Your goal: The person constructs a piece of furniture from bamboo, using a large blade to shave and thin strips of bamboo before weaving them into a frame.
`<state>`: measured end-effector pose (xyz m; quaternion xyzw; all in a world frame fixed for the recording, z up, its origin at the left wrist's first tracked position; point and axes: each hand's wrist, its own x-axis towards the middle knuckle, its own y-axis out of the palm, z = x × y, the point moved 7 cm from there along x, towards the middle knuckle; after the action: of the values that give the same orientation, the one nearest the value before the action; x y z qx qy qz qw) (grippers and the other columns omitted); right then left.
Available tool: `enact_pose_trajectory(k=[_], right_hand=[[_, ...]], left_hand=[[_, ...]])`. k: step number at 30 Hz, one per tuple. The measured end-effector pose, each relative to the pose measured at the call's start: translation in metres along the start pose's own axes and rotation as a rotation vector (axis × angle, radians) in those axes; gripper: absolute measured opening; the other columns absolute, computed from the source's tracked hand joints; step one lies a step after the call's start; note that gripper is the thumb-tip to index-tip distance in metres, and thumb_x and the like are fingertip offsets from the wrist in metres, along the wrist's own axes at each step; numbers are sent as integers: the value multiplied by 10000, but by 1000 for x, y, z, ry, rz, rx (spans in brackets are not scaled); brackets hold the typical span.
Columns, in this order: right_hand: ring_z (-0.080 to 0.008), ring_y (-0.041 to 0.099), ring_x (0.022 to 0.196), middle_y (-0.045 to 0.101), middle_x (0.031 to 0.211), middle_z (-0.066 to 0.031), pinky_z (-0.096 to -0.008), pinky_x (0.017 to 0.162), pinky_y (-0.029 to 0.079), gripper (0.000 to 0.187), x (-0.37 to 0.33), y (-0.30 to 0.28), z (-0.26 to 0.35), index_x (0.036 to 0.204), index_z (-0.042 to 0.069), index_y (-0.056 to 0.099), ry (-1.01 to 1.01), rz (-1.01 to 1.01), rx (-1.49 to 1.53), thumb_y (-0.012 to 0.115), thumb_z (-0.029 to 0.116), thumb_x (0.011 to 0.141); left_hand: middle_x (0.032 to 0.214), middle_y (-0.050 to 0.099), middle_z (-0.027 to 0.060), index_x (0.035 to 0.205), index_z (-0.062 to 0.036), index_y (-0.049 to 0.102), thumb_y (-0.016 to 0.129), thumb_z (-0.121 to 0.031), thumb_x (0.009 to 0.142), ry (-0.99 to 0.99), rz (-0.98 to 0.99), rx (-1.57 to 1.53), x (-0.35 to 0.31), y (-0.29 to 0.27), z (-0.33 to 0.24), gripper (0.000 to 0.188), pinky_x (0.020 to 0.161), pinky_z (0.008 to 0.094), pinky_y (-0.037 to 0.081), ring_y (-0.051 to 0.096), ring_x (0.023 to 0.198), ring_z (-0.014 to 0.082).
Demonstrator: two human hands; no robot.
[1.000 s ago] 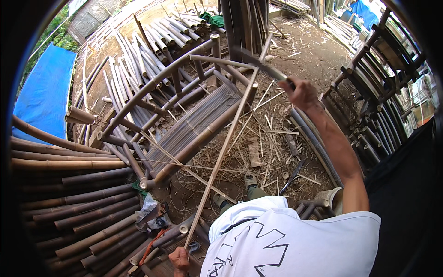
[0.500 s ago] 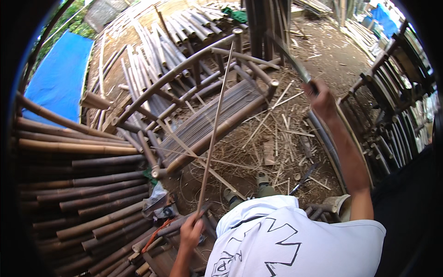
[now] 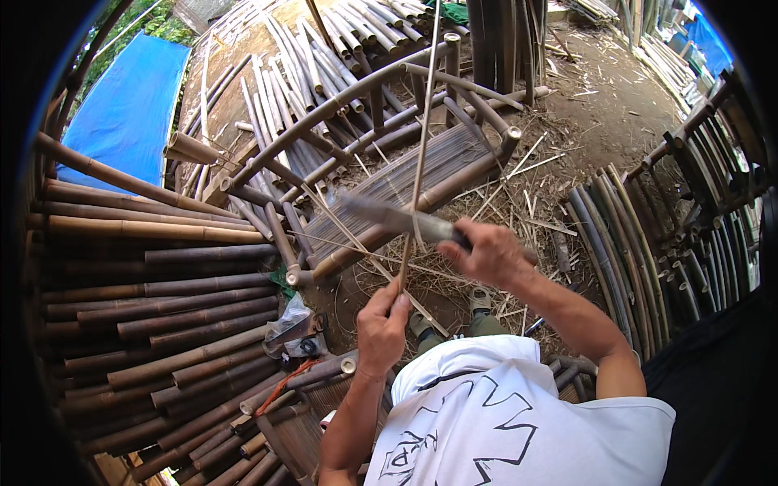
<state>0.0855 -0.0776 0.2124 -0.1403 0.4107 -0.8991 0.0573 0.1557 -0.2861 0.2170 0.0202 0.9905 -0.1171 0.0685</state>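
My left hand [image 3: 382, 330] is closed round the lower end of a long, thin bamboo strip [image 3: 425, 125], which points up and away from me. My right hand [image 3: 494, 254] grips the handle of a machete [image 3: 423, 227]. Its blade lies across the strip a little above my left hand, pointing left, its tip smeared by motion. A thin curl of bamboo appears where blade and strip meet. Beyond the strip stands a dark bamboo bench [image 3: 462, 185] with a slatted seat.
Bamboo poles [image 3: 186, 316] are stacked at the left, with a clear plastic bag [image 3: 290, 324] beside them. Shavings [image 3: 527, 194] litter the ground. More poles [image 3: 612, 251] lean at the right, near dark bamboo frames [image 3: 689, 162]. A blue tarp [image 3: 126, 113] hangs at the far left.
My right hand has swung the machete down and left, from raised at the right to across the strip. My left hand has moved up and right, and the strip stands more upright.
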Motion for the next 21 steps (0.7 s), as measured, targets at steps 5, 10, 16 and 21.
enact_pose_trajectory(k=[5, 10, 16, 21], right_hand=[[-121, 563, 451, 549, 554, -22, -319, 380, 466, 602, 20, -23, -37, 808, 97, 554, 44, -16, -130, 463, 682, 919], [-66, 423, 388, 477, 531, 14, -250, 322, 405, 670, 27, -46, -77, 846, 87, 558, 120, 26, -115, 390, 731, 915], [-69, 423, 379, 505, 550, -7, -269, 283, 378, 653, 10, -31, -23, 845, 72, 574, -456, -168, -152, 383, 688, 945], [-78, 416, 365, 505, 527, -5, -262, 281, 349, 594, 31, -56, -57, 881, 56, 568, -40, -131, -117, 367, 604, 992]], left_hand=[[816, 582, 52, 1245, 21, 626, 577, -27, 922, 29, 28, 147, -42, -10, 3, 331, 600, 246, 421, 521, 678, 110], [771, 599, 91, 1196, 48, 641, 601, -4, 899, 80, 9, 196, -87, -35, 23, 304, 602, 281, 441, 551, 665, 156], [737, 569, 74, 1167, 40, 652, 601, -37, 923, 240, -12, 348, -81, -38, 1, 261, 560, 260, 408, 517, 618, 126], [749, 593, 102, 1150, 51, 652, 615, 13, 886, 207, 0, 364, -97, -41, 4, 269, 555, 296, 432, 537, 606, 168]])
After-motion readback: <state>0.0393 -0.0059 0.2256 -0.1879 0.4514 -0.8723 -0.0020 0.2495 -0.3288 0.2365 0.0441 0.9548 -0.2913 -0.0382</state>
